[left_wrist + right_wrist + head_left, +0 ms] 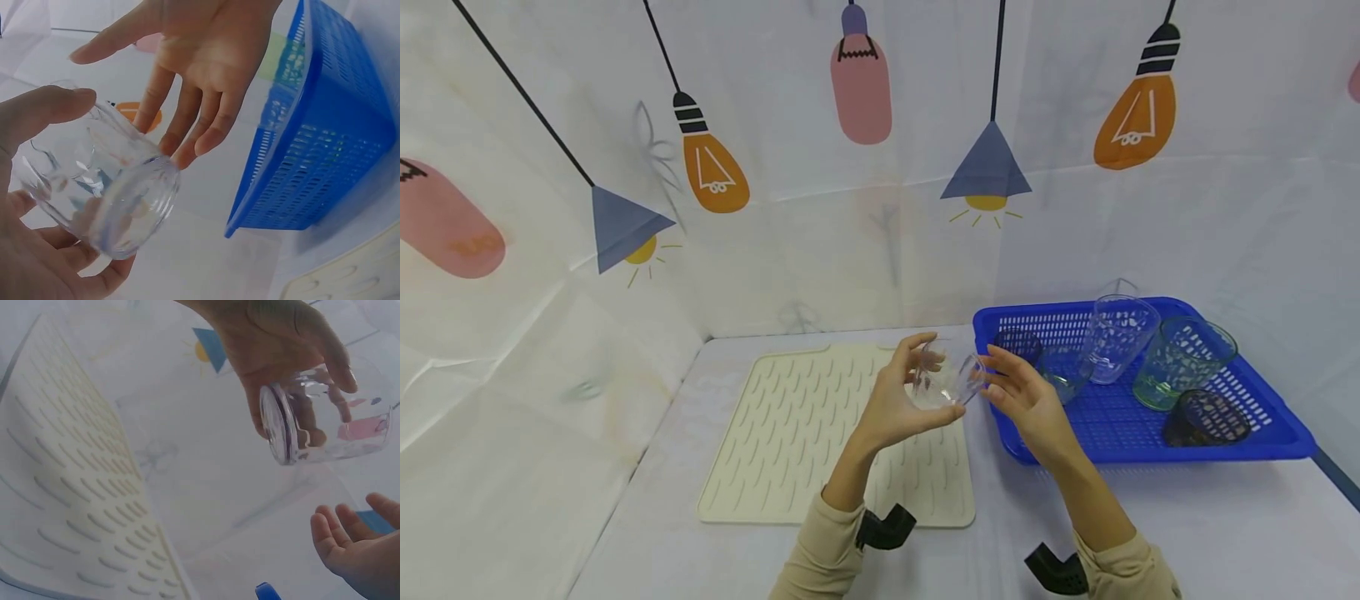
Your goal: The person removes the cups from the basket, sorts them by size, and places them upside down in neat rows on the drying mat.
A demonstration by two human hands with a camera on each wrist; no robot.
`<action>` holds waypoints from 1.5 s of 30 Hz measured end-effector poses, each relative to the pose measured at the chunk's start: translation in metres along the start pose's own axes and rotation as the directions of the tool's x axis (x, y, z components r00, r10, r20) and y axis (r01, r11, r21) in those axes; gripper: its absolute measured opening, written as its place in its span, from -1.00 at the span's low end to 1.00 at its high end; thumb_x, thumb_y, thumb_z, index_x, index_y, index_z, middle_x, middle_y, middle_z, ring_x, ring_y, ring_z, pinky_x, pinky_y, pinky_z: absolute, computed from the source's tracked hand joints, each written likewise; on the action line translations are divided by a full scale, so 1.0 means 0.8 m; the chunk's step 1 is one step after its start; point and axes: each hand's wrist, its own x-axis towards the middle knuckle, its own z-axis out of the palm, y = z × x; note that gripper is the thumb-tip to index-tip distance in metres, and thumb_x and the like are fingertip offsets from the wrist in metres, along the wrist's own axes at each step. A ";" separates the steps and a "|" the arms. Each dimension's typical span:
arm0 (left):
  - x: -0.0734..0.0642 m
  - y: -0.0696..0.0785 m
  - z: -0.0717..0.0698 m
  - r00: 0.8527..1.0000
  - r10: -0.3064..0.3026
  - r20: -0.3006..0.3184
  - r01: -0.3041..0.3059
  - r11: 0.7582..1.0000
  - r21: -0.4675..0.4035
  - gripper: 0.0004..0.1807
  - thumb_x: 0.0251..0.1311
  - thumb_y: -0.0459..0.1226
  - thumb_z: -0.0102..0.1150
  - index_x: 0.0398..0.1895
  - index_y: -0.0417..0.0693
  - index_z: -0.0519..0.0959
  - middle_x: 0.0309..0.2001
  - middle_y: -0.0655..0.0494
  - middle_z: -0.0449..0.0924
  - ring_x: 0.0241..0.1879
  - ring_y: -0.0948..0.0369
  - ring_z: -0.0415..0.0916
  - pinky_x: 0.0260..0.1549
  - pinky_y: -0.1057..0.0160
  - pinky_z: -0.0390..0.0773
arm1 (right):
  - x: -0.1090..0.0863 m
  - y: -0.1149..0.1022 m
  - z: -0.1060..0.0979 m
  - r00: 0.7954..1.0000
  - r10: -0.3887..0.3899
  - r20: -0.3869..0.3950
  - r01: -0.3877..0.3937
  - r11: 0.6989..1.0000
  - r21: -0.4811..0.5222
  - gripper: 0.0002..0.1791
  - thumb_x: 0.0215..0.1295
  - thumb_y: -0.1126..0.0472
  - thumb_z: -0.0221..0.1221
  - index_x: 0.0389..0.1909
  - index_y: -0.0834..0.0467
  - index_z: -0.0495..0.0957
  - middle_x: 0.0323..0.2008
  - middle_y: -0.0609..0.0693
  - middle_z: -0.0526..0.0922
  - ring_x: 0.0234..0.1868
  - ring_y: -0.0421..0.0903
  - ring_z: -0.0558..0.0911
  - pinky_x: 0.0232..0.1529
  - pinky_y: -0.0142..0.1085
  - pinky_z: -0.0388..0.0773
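Note:
A clear glass tumbler [946, 379] with a thick base is held up over the right part of the cream mat, tilted on its side. My left hand [887, 407] grips it, thumb on one side and fingers on the other; the left wrist view shows this grip round the glass [87, 165] closely. Close to the tumbler's right end is my right hand [1026, 404], its fingers loosely extended. In the right wrist view that hand [365, 547] appears apart from the glass [331, 419], with nothing in it.
At the right stands a blue plastic basket [1120, 457] with perforated sides. It holds several glasses, including a tall clear tumbler [1120, 333], a greenish tumbler [1183, 367] and a dark glass [1202, 421]. A ridged cream mat [797, 450] lies on the white table [647, 533].

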 end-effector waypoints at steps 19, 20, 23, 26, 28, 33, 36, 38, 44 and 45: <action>-0.001 0.005 -0.003 0.999 -0.047 0.024 0.046 0.998 0.054 -0.14 -0.29 -0.30 0.53 0.19 -0.29 0.35 0.01 -0.17 0.51 -0.06 0.00 0.51 -0.19 0.17 0.63 | -0.006 0.006 -0.003 1.000 0.009 0.005 -0.009 1.000 -0.028 -0.44 0.40 0.37 -0.02 0.32 0.48 0.06 0.11 -0.12 0.46 0.10 -0.21 0.52 0.03 -0.46 0.52; -0.002 0.005 -0.003 0.999 -0.045 0.016 0.045 0.998 0.037 -0.15 -0.28 -0.31 0.53 0.19 -0.31 0.34 0.02 -0.18 0.50 -0.05 0.00 0.51 -0.18 0.16 0.63 | -0.006 0.005 -0.003 1.000 0.014 0.002 -0.014 0.999 -0.036 -0.44 0.39 0.38 -0.03 0.32 0.49 0.06 0.10 -0.14 0.46 0.10 -0.22 0.52 0.03 -0.48 0.50; -0.002 0.005 -0.002 0.999 -0.036 -0.016 0.036 0.999 -0.009 -0.15 -0.29 -0.35 0.53 0.17 -0.32 0.33 0.04 -0.16 0.48 -0.03 0.01 0.51 -0.16 0.13 0.63 | -0.006 0.003 -0.002 1.000 0.029 -0.007 -0.029 0.998 -0.059 -0.46 0.39 0.40 -0.04 0.32 0.47 0.07 0.09 -0.18 0.47 0.09 -0.26 0.51 0.05 -0.52 0.47; -0.003 0.003 -0.001 0.999 -0.026 -0.043 0.023 0.998 -0.063 -0.15 -0.30 -0.40 0.53 0.16 -0.33 0.32 0.05 -0.16 0.46 -0.01 -0.03 0.50 -0.14 0.12 0.63 | -0.007 0.004 -0.001 0.999 0.033 -0.011 -0.033 0.998 -0.055 -0.47 0.39 0.39 -0.03 0.33 0.44 0.10 0.09 -0.15 0.47 0.09 -0.27 0.51 0.06 -0.53 0.45; -0.003 0.002 0.001 0.998 -0.021 -0.054 0.015 0.994 -0.109 -0.16 -0.30 -0.44 0.52 0.15 -0.34 0.29 0.06 -0.18 0.44 0.01 -0.07 0.48 -0.12 0.07 0.62 | -0.007 0.005 -0.001 0.999 0.032 -0.009 -0.032 0.999 -0.043 -0.47 0.39 0.38 -0.02 0.32 0.43 0.11 0.10 -0.12 0.46 0.09 -0.27 0.50 0.07 -0.53 0.45; -0.004 0.000 0.005 0.998 -0.019 -0.060 0.006 0.976 -0.219 -0.17 -0.29 -0.54 0.48 0.12 -0.37 0.21 0.04 -0.29 0.39 0.05 -0.11 0.43 -0.04 0.07 0.59 | -0.007 0.010 0.002 0.999 0.046 0.023 -0.046 0.999 0.007 -0.46 0.42 0.32 -0.03 0.33 0.42 0.10 0.20 -0.01 0.35 0.08 -0.30 0.50 0.07 -0.53 0.44; -0.004 -0.001 0.008 0.998 -0.030 -0.058 0.015 0.970 -0.244 -0.16 -0.29 -0.55 0.47 0.11 -0.36 0.18 0.05 -0.32 0.36 0.07 -0.11 0.42 -0.01 0.14 0.58 | -0.005 0.012 0.004 0.997 0.041 0.068 -0.047 0.995 0.089 -0.46 0.44 0.31 -0.06 0.35 0.41 0.06 0.24 0.04 0.32 0.10 -0.25 0.52 0.09 -0.47 0.47; -0.005 -0.002 0.009 0.998 -0.038 -0.057 0.023 0.968 -0.250 -0.16 -0.28 -0.55 0.46 0.11 -0.36 0.17 0.05 -0.32 0.35 0.08 -0.11 0.42 0.00 0.18 0.57 | -0.005 0.011 0.007 0.995 0.031 0.093 -0.043 0.991 0.128 -0.46 0.44 0.33 -0.07 0.36 0.39 0.05 0.23 0.02 0.37 0.12 -0.21 0.52 0.09 -0.43 0.48; -0.007 -0.003 0.011 0.998 -0.053 -0.038 0.041 0.964 -0.264 -0.15 -0.26 -0.54 0.46 0.13 -0.31 0.15 0.07 -0.24 0.34 0.09 -0.07 0.41 0.04 0.20 0.54 | -0.003 0.008 0.011 0.993 0.042 0.109 -0.057 0.989 0.133 -0.47 0.43 0.35 -0.06 0.36 0.35 0.08 0.09 -0.10 0.50 0.13 -0.23 0.48 0.07 -0.43 0.50; -0.008 -0.003 0.011 0.998 -0.054 -0.033 0.044 0.963 -0.266 -0.15 -0.26 -0.53 0.46 0.13 -0.30 0.15 0.07 -0.23 0.34 0.10 -0.05 0.41 0.05 0.20 0.54 | -0.003 0.008 0.011 0.993 0.046 0.113 -0.061 0.989 0.138 -0.46 0.42 0.35 -0.05 0.36 0.37 0.06 0.09 -0.08 0.49 0.12 -0.22 0.49 0.06 -0.42 0.51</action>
